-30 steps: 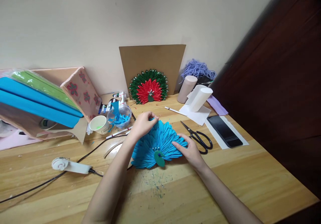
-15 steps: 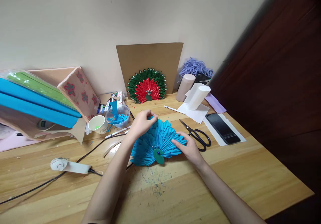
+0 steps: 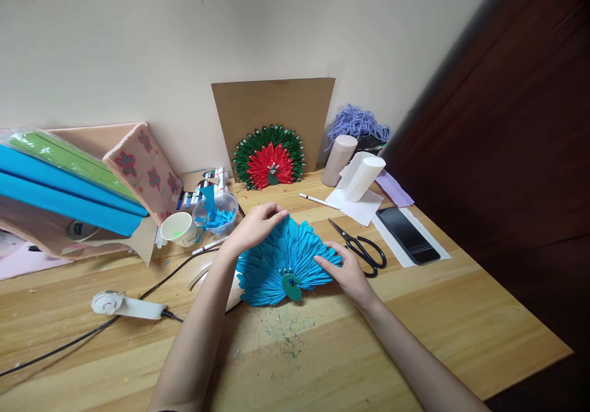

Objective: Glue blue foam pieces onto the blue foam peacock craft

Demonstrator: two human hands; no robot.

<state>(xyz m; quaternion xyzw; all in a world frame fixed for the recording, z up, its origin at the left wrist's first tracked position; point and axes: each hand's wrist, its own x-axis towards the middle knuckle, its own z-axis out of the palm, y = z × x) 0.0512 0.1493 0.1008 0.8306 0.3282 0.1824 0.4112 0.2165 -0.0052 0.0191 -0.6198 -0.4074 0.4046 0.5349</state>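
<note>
A blue paper peacock fan point(image 3: 286, 258) with a green body disc point(image 3: 292, 286) lies flat on the wooden desk point(image 3: 322, 350). My left hand point(image 3: 255, 226) rests at the fan's top edge, fingers pinched on a blue feather tip. My right hand point(image 3: 348, 270) presses flat on the fan's right side. A finished red and green peacock fan point(image 3: 270, 165) leans against a brown cardboard sheet point(image 3: 274, 114) at the wall.
Black scissors point(image 3: 362, 249), a white pencil point(image 3: 318, 201), a white paper roll point(image 3: 364, 177) and a black phone point(image 3: 405, 235) lie to the right. On the left are a clear bowl of blue scraps point(image 3: 217, 212), a paper cup point(image 3: 177, 229) and a glue gun point(image 3: 126, 305).
My left hand's fingers have shifted slightly along the fan's top edge. My right hand stays pressed on the fan. The view has drifted a little.
</note>
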